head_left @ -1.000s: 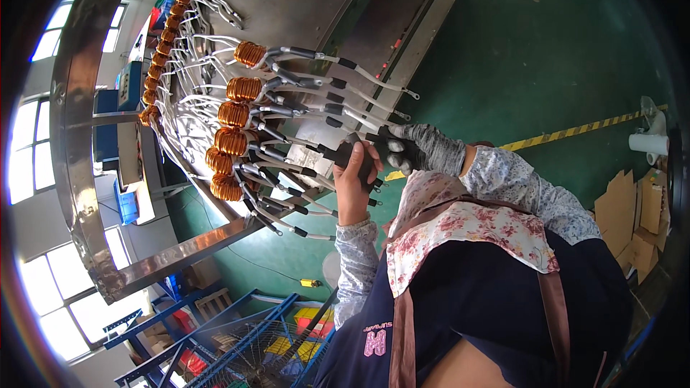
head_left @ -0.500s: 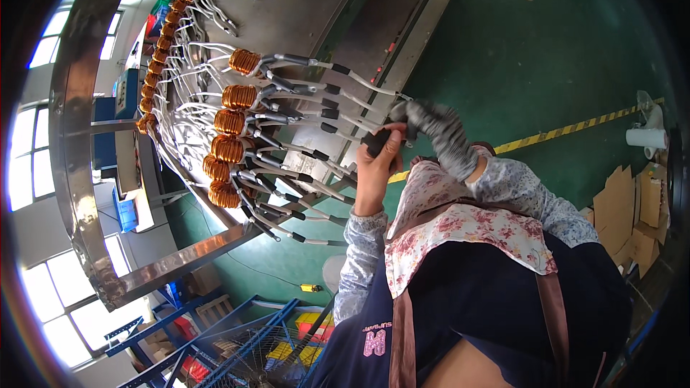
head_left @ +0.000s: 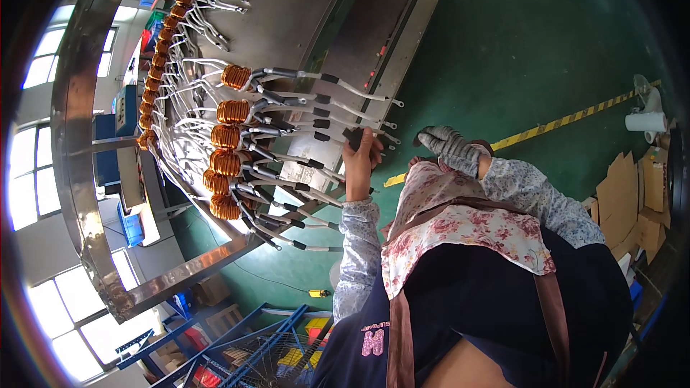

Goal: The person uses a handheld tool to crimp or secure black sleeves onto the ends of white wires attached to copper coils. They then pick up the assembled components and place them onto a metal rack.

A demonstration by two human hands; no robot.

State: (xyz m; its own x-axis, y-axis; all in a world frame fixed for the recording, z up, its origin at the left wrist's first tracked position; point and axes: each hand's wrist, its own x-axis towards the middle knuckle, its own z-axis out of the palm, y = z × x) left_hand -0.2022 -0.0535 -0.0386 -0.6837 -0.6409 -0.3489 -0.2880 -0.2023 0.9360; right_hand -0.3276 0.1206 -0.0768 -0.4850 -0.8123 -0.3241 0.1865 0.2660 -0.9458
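My bare left hand [head_left: 361,167] is closed around a black piece [head_left: 353,137] among the white cable ends, its fingers partly hiding that piece. Off to the right, clear of the cables, my right hand [head_left: 451,148] wears a grey striped glove. Its fingers are pressed together, with a dark bit at the tips too small to name. The cables come from copper-wound coils [head_left: 227,136] lying in a column on the metal table. Dark grey and black sleeves [head_left: 323,99] sit along the cables. Ring lugs [head_left: 392,126] end the upper ones, past the table edge.
The metal table [head_left: 277,21] has a raised frame bar [head_left: 183,267]. A longer row of coils [head_left: 159,54] runs along its far left side. Blue racking [head_left: 251,316] stands below left; cardboard [head_left: 622,194] leans at right. A yellow-black stripe [head_left: 553,128] crosses the green floor.
My right hand has drawn away from the cable ends and from my left hand, to the lower right. My left hand has shifted slightly left with the black piece. The upper ring lugs now show.
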